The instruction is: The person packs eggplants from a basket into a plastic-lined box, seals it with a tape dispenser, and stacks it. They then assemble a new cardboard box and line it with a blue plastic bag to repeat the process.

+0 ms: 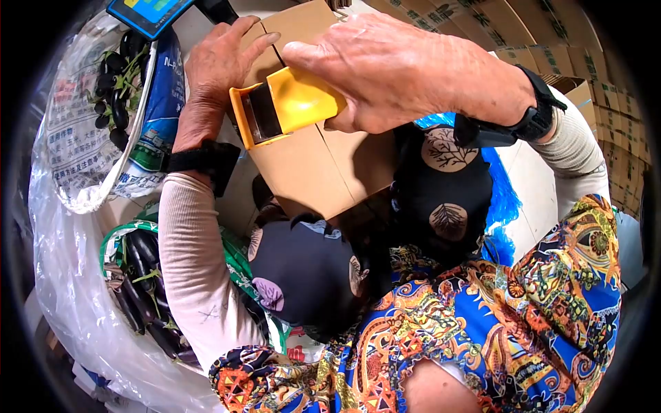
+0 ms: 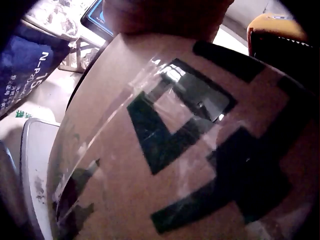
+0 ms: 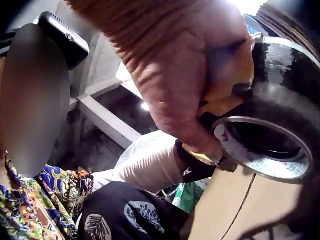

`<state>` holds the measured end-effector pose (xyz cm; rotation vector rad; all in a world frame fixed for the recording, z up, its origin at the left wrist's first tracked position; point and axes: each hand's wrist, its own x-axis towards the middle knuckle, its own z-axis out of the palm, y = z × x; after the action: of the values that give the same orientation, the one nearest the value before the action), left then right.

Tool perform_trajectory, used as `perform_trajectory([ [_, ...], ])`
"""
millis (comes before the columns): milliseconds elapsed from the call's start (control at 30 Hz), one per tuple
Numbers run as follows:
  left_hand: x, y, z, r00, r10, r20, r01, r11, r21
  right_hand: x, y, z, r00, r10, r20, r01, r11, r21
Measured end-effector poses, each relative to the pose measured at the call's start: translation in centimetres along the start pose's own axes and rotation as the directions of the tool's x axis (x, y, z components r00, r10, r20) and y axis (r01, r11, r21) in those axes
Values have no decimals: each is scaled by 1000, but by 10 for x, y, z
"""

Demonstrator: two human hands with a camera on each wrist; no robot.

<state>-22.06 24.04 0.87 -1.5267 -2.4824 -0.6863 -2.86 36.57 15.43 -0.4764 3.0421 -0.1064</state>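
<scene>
My right hand (image 1: 385, 72) grips a yellow tape dispenser (image 1: 306, 100) over the top of a cardboard box (image 1: 296, 168). In the right wrist view its wide tape roll (image 3: 265, 167) shows, close over the box's seam. My left hand (image 1: 217, 65) rests on the box's far left side, thumb reaching toward the seam between the top flaps. The box stands between the person's knees (image 1: 303, 272), its top facing up. Up close in the left wrist view, the box side (image 2: 115, 155) carries dark printed characters and a shiny strip of clear tape (image 2: 152, 70).
At the left, a white woven sack (image 1: 82, 151) holds eggplants (image 1: 113, 86); nearer, a green-edged bag holds more eggplants (image 1: 141, 275). Clear plastic sheeting (image 1: 65, 275) spreads beside them. A blue-screened device (image 1: 148, 14) stands at the top left. Flat cardboard (image 1: 564, 34) is stacked at the right.
</scene>
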Motion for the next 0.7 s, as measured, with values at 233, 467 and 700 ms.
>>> perform_trajectory([
  [233,-5,6,-6,998,-10,-63,3,995,-103,-3,8,-12,993,27,113,-41,991,128],
  [467,-3,12,-7,995,16,-95,-31,988,-149,-39,28,-12,997,56,45,-65,973,223],
  [700,-9,10,-12,993,61,-101,-73,991,-116,-81,43,10,995,102,7,-98,936,339],
])
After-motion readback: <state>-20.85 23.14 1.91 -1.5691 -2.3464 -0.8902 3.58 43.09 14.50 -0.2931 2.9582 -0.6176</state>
